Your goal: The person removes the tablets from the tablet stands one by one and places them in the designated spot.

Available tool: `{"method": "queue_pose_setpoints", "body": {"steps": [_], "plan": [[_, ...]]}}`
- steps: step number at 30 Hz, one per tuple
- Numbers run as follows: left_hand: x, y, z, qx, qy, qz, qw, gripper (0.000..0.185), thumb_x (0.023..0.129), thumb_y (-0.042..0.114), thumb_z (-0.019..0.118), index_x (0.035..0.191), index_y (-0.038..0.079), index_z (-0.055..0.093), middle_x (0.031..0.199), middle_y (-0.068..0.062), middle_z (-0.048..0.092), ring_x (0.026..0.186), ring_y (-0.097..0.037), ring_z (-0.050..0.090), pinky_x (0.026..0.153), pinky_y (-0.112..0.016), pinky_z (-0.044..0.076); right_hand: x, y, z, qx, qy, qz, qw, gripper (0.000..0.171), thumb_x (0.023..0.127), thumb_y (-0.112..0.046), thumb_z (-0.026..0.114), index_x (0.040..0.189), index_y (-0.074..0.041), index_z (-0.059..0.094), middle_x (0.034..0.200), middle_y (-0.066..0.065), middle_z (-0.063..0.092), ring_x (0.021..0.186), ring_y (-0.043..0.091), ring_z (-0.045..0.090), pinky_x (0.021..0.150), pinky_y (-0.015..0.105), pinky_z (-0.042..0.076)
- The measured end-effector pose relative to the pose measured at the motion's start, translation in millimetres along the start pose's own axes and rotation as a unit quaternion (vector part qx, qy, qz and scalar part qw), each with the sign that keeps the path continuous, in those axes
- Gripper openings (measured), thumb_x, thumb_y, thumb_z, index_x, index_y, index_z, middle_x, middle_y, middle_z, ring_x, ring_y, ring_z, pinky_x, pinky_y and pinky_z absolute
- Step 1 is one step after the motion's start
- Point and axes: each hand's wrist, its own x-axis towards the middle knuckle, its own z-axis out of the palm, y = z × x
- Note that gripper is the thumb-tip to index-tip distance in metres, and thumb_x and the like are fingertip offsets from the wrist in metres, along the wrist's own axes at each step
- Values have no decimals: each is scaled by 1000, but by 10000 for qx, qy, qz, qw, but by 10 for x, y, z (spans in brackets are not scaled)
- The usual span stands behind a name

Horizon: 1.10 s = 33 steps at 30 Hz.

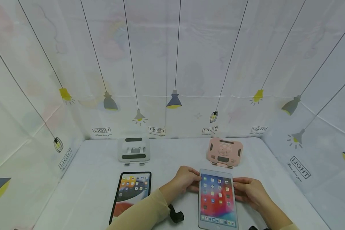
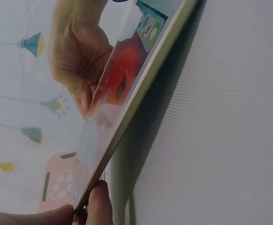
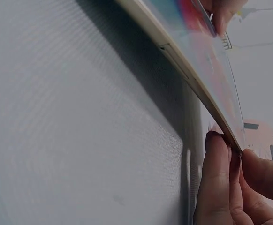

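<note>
The word "LIGHT" is being shown in boxed capitals on the printed backdrop [image 1: 172,64], repeated along its lower edge: at the left side [image 1: 65,157], four times across the back [image 1: 101,130] [image 1: 156,130] [image 1: 209,129] [image 1: 258,129], and at the right [image 1: 300,166]. Small script beneath each is not being made out. App labels on the tablets are too small to be read.

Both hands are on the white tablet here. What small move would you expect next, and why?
Probably a short lift forward toward the pink stand. The left hand and right hand pinch the white tablet at its side edges near the top, the wrist views show that edge raised off the table, and the stand sits empty just behind it.
</note>
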Motion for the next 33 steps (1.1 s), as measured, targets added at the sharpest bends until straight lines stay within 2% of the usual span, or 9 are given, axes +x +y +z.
{"method": "queue_pose_setpoints", "body": {"steps": [6, 17, 27, 33], "plan": [[-11, -24, -15, 7, 49, 34, 10000, 7, 94, 2, 77, 101, 1, 77, 87, -10, 79, 72, -14, 73, 61, -34, 67, -8, 7, -19, -93, 6, -11, 10000, 40, 103, -15, 73, 137, 5, 66, 101, 7, 83, 83, 24, 80, 77, 42, 69], [-54, -23, -46, 38, 34, 59, 10000, 6, 96, 1, 74, 101, 0, 76, 87, -13, 78, 73, -16, 74, 65, -38, 69, -36, 23, -28, 59, -105, 35, 9999, 36, 104, -10, 68, 135, 8, 65, 100, 9, 83, 85, 24, 81, 78, 44, 70], [-98, -3, -60, 170, 109, 11, 9998, 8, 97, 1, 73, 104, -1, 77, 91, -15, 80, 69, -14, 73, 75, -37, 70, -42, 61, -29, 163, -105, 135, 9997, 41, 105, -11, 68, 139, 9, 60, 103, 11, 83, 88, 25, 82, 81, 43, 69], [-116, 17, -76, 214, 149, -53, 9996, 10, 95, 0, 75, 104, -2, 77, 91, -16, 82, 67, -13, 75, 71, -34, 69, -37, 66, -43, 207, -85, 179, 9996, 47, 105, -15, 69, 143, 10, 56, 104, 10, 83, 89, 27, 83, 82, 43, 69]]}}
